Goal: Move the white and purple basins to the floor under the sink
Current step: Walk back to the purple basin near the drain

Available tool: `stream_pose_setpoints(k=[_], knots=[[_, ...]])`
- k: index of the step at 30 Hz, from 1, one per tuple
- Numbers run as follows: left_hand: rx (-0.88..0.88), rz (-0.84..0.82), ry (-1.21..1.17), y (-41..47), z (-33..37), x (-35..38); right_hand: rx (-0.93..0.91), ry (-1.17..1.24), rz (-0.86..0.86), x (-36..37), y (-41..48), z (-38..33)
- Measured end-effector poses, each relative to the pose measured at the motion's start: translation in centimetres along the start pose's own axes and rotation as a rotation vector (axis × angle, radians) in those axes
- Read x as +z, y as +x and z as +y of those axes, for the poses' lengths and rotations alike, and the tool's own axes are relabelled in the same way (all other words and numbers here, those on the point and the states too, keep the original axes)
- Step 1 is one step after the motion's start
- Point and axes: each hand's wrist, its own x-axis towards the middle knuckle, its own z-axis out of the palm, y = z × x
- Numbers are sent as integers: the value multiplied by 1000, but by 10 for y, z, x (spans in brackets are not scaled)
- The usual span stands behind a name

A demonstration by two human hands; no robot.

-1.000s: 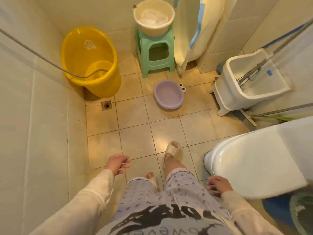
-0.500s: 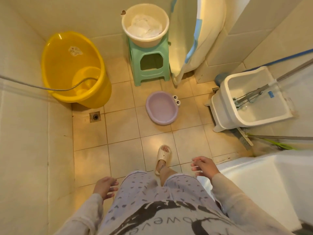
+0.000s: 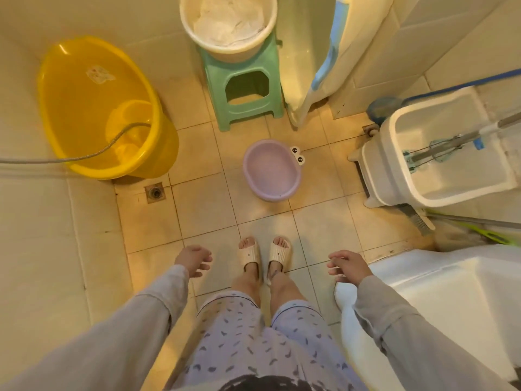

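Observation:
A small purple basin (image 3: 272, 170) with cartoon eyes on its rim lies on the tiled floor ahead of my feet. Beyond it, a white basin (image 3: 229, 22) holding white cloth stands on a green plastic stool (image 3: 245, 88). My left hand (image 3: 194, 259) hangs at lower left with fingers apart and nothing in it. My right hand (image 3: 348, 265) hangs at lower right beside a white fixture (image 3: 439, 300), also empty with fingers spread. Both hands are well short of the purple basin.
A yellow tub (image 3: 95, 108) with a hose (image 3: 84, 156) running into it fills the left corner. A floor drain (image 3: 154, 192) lies near it. A white mop bucket (image 3: 439, 148) with a mop handle stands at right. A curtain (image 3: 315, 52) hangs beside the stool.
I have stepped forward, and both feet now stand side by side. The basins look closer. My left hand has risen and both hands are now held out level at my sides.

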Motion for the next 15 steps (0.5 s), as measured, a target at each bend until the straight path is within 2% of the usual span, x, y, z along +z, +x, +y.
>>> stream_pose_setpoints(k=[7,15], knots=[[80,-28,121,107,80,27,26,61,-10,18,104,-44],[145,-50,336,340,118,104,98,94,35,75,328,-21]])
